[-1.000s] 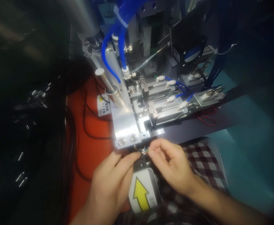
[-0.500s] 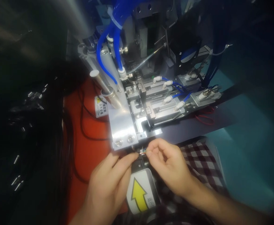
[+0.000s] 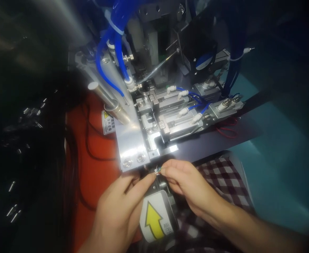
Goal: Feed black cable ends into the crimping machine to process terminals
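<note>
Thin coloured wires [image 3: 158, 170] with pale ends stand between my two hands, just below the front edge of the metal plate [image 3: 132, 151]. My left hand [image 3: 125, 200] is closed, its thumb and finger pinching the wires from the left. From the right, my right hand [image 3: 182, 175] pinches the same small bundle between thumb and forefinger, its other fingers curled under. The fingertips of both hands are very near each other. How far the wires run inside my fingers is hidden.
Behind the hands stands a machine with metal cylinders [image 3: 181, 123], blue air hoses [image 3: 120, 56] and a silver post [image 3: 101, 95]. A white label with a yellow arrow [image 3: 154, 219] lies below the hands. The left side has an orange-red surface [image 3: 99, 179] with black cables.
The view has shifted, so the machine sits a little further left. My right hand has turned, its fingers now more folded, and its fingertips are closer to my left hand's.
</note>
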